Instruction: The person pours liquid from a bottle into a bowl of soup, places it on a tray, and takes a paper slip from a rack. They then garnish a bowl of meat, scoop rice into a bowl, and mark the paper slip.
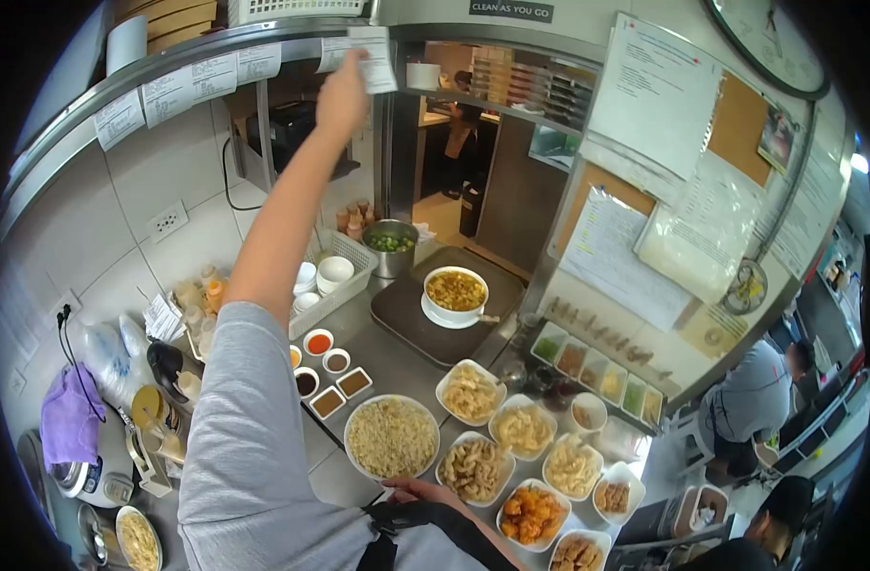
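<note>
My left hand [342, 98] is raised at the top, its fingers closed on a printed paper slip [374, 59] at the metal rail [302, 40]. Low in the view, my right hand [418, 492] rests by the front edge of a large plate of fried rice [392, 437]; its fingers are partly hidden, and I cannot make out whether they hold anything. Bowls of fried food [470, 391] stand to the right of the rice. A bowl of soup [456, 290] sits on a brown tray [397, 319] further back.
More slips [168, 95] hang along the rail. Small sauce dishes [318, 343] stand left of the tray, near a white basket [359, 276] of bowls and a metal pot [391, 249]. Condiment containers [592, 366] line the right side. Two people [751, 390] are at the far right.
</note>
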The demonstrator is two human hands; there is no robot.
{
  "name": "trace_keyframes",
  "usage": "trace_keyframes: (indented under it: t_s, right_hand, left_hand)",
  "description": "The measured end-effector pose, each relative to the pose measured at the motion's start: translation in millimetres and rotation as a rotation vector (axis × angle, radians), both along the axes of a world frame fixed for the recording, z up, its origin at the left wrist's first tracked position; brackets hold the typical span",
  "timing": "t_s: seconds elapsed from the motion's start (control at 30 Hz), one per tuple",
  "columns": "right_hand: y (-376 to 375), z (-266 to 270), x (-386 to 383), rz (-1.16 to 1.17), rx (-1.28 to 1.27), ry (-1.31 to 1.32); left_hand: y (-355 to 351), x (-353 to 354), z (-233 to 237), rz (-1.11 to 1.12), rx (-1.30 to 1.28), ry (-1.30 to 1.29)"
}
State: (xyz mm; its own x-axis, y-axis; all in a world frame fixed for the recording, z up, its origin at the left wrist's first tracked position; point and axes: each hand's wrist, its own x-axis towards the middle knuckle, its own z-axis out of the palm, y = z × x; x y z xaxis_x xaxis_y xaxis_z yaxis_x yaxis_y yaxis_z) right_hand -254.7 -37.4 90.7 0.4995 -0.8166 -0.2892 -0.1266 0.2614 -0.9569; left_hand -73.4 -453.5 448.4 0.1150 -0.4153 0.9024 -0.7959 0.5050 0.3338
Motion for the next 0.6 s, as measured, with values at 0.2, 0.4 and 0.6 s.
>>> trace_keyframes:
  t_s: [0.2, 0.4, 0.6]
  right_hand:
    - [-2.3, 5.0, -8.9, -0.014, 0.083, -0.008]
    - [-11.3, 2.5, -9.4, 0.041, 0.024, 0.024]
    - [-9.8, 17.2, -10.6, -0.04, 0.078, 0.056]
  left_hand:
    - [-45.6, 88.4, 1.9, 0.203, 0.066, 0.054]
    - [-63.3, 118.6, 40.2, 0.237, -0.051, -0.014]
    - [-0.1, 86.1, 5.6, 0.255, 0.228, -0.063]
